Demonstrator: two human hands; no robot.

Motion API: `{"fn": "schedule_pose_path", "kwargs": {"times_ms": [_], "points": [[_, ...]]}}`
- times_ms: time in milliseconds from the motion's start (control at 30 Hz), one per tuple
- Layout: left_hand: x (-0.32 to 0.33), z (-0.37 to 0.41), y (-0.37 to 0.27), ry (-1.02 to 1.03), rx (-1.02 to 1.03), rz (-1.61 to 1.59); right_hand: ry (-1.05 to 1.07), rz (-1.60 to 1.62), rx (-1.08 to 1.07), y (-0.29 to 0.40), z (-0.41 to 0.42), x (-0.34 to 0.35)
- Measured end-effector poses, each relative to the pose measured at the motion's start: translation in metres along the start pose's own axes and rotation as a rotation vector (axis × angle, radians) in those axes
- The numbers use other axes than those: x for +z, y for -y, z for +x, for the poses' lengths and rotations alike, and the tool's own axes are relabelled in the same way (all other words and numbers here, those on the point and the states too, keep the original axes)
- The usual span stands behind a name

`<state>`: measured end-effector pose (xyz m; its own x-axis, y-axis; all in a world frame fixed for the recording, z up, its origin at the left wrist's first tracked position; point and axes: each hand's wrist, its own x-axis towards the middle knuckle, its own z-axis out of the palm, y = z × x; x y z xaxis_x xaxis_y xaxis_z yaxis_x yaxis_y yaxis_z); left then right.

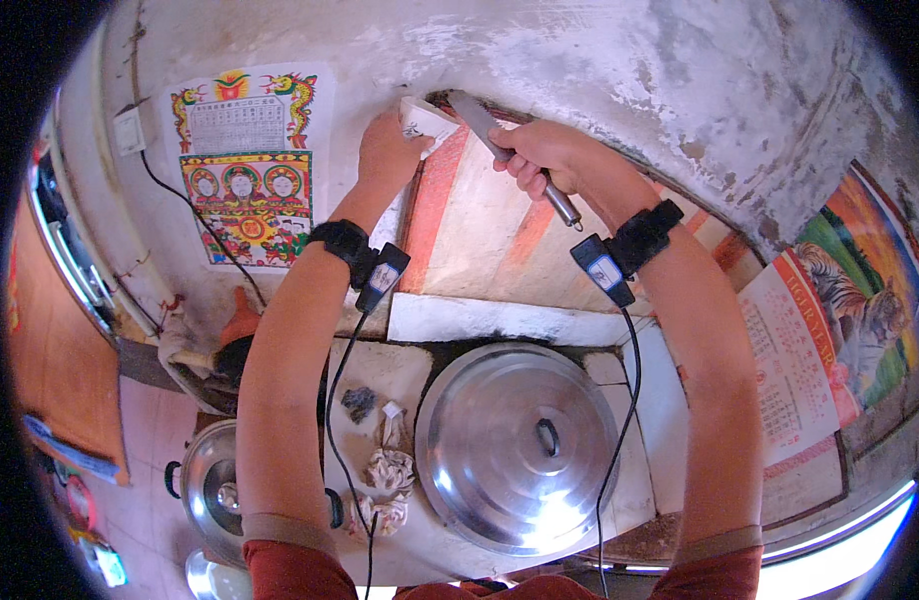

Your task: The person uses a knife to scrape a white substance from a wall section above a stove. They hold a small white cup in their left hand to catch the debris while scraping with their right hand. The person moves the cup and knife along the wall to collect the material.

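My left hand (388,146) grips a small white cup or bowl (426,124) with dark markings, tilted up close to the wall. Just to its right, my right hand (538,157) holds a metal knife (476,120) with a steel handle, its blade pointing up and left towards the cup. The blade's tip is near the cup's rim; whether they touch, I cannot tell. Both hands are above a slanted panel (474,225) with red and cream stripes. A black strap with a small cabled device sits on each wrist.
Below the panel, a large metal lid (516,450) covers a round vessel on the tiled stove top. Crumpled cloths or papers (390,471) and a dark scouring pad (359,403) lie left of it. A lidded pot (212,480) stands lower left. A black cable (197,214) runs down the wall.
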<state>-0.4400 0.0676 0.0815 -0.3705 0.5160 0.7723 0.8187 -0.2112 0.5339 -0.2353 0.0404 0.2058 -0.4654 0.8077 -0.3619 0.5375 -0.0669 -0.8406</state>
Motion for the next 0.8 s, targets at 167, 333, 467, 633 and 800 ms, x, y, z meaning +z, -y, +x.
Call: {"fn": "schedule_pose_path", "kwargs": {"times_ms": [167,333,467,633,800], "points": [[-0.002,-0.001,0.000,-0.003,-0.024,0.000,0.064,0.112,0.057,-0.005,0.007,0.000],[-0.003,0.000,-0.005,0.012,-0.029,0.002,-0.040,-0.003,-0.013,-0.011,0.008,0.007],[0.000,0.000,-0.001,-0.002,-0.015,-0.030,-0.045,-0.032,-0.031,-0.013,0.011,0.006],[-0.003,-0.002,-0.006,0.019,-0.021,-0.028,-0.012,-0.020,-0.074,-0.017,0.019,-0.001],[0.000,0.000,-0.002,0.017,-0.018,-0.013,-0.066,-0.086,-0.157,-0.022,0.023,-0.001]]}}
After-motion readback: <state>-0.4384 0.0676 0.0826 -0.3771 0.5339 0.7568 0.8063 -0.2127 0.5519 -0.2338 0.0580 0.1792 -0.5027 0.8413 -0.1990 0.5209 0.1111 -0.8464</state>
